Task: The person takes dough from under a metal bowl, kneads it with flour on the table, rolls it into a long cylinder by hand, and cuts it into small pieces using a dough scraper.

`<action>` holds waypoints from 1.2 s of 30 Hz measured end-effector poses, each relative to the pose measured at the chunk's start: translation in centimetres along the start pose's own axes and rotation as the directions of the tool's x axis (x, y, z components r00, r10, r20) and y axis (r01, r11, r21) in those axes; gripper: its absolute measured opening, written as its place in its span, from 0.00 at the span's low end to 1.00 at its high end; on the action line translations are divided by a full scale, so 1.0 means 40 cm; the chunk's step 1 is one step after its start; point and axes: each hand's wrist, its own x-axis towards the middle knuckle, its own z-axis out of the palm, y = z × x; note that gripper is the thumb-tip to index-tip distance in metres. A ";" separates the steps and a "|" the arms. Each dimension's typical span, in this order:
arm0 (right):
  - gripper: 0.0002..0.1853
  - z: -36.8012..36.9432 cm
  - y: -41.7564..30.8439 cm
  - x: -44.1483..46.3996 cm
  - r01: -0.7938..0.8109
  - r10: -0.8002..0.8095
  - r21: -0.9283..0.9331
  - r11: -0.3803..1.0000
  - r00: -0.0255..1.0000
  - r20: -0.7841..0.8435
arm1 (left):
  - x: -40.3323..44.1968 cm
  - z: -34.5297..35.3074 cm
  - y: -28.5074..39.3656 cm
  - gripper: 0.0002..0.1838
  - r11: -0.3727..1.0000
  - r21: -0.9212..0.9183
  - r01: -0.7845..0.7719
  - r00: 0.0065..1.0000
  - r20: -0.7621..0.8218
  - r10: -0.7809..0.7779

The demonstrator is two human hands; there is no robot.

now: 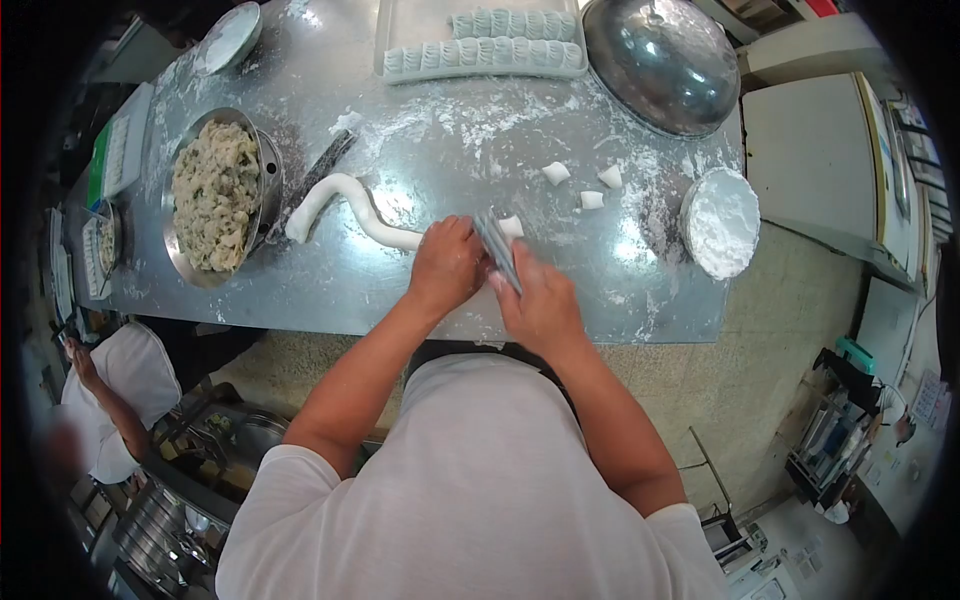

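Note:
A long white dough rope [352,196] winds across the floured steel table. My left hand [447,265] is closed over its right end, and the fingertips hide that end. In my right hand [543,305] is a flat grey dough cutter [495,243], slightly blurred and tilted beside the left fingers. A small dough piece [512,227] lies just past the blade, partly hidden by it. Farther right sit cut dough pieces [592,200], apart from both hands.
A steel bowl of chopped filling [213,198] stands left, near a dark stick [330,155]. Flour fills a round container [722,224] at right. Behind are a tray of pleated dumplings [485,58] and a domed metal bowl [665,62]. Another person [125,400] is at lower left.

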 end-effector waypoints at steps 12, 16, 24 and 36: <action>0.29 -0.023 -0.047 -0.057 0.134 -0.135 0.066 0.989 0.991 0.014 | -0.026 -0.011 -0.024 0.18 0.998 0.049 0.025 0.998 -0.063 -0.022; 0.29 0.001 -0.042 -0.058 0.097 -0.098 0.085 0.992 0.995 0.002 | -0.028 -0.009 -0.025 0.18 1.000 -0.009 0.020 0.996 -0.087 -0.021; 0.28 -0.027 -0.026 0.089 0.122 -0.100 0.112 0.986 0.977 -0.186 | -0.024 -0.073 -0.037 0.14 1.000 0.023 0.001 0.992 -0.125 0.002; 0.28 0.023 -0.059 -0.031 0.137 -0.138 0.089 0.986 0.990 0.005 | -0.049 -0.043 -0.057 0.19 0.999 0.030 0.020 0.995 -0.097 -0.017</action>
